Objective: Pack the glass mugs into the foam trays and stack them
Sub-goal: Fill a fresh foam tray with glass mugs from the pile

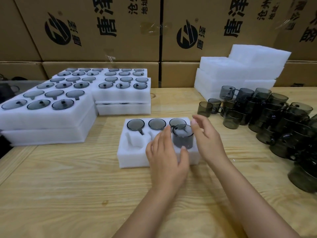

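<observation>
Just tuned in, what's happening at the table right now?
A person is packing glass mugs into the foam tray. Three mugs fill its back row, and a fourth mug stands in the front right slot, not fully seated. The left hand lies flat on the tray beside it; the right hand hovers open near its rim. The front left slot is empty. Loose mugs wait on the right; filled trays are stacked on the left.

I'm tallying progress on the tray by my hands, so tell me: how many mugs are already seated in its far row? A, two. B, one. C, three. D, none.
C: three mugs sit sunk in the far row of the foam tray; a fourth mug stands tall in the near right slot.
</observation>
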`<state>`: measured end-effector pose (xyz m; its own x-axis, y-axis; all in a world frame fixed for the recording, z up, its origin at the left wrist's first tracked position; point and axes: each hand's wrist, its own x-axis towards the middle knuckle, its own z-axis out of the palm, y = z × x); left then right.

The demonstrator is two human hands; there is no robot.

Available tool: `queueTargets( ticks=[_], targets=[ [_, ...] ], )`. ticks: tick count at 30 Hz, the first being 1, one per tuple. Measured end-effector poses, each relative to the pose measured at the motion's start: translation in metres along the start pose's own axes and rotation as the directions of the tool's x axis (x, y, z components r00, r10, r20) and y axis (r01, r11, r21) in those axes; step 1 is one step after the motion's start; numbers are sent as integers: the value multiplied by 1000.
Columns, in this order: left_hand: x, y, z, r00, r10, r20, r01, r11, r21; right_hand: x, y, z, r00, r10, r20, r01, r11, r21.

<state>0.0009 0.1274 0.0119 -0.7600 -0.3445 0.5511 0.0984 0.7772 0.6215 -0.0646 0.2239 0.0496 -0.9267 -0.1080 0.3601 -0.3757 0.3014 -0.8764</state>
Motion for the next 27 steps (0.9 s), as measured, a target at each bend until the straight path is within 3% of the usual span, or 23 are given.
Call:
queueTargets(
  ticks=[2,4,6,8,11,14,18,24,27],
  targets=[
    [14,10,-11,996,-33,-87,23,992,-123,20,-6,-3,997,57,47,-52,993,-102],
    [40,19,-16,994,-43,-99,29,989,-142,43,-9,3,982,95,162,-50,963,-263],
    [68,25,-11,997,-31,69,37,995,-93,60,-9,14,938,130,322,29,895,-446],
    [80,24,3,950,-27,312,44,998,-48,68,-1,23,877,193,439,62,861,-504],
    [69,11,20,843,-82,531,57,996,64,62,17,28,837,356,417,55,703,-709],
    [64,2,23,828,-120,547,38,987,159,54,24,30,841,405,358,31,625,-780],
    [67,1,16,785,-204,584,55,963,263,54,18,31,855,391,340,127,478,-869],
    [63,4,13,799,-207,565,57,961,270,53,20,31,854,390,345,129,484,-866],
    [55,4,13,875,-154,460,17,957,289,53,26,33,870,339,358,89,605,-791]
  ],
)
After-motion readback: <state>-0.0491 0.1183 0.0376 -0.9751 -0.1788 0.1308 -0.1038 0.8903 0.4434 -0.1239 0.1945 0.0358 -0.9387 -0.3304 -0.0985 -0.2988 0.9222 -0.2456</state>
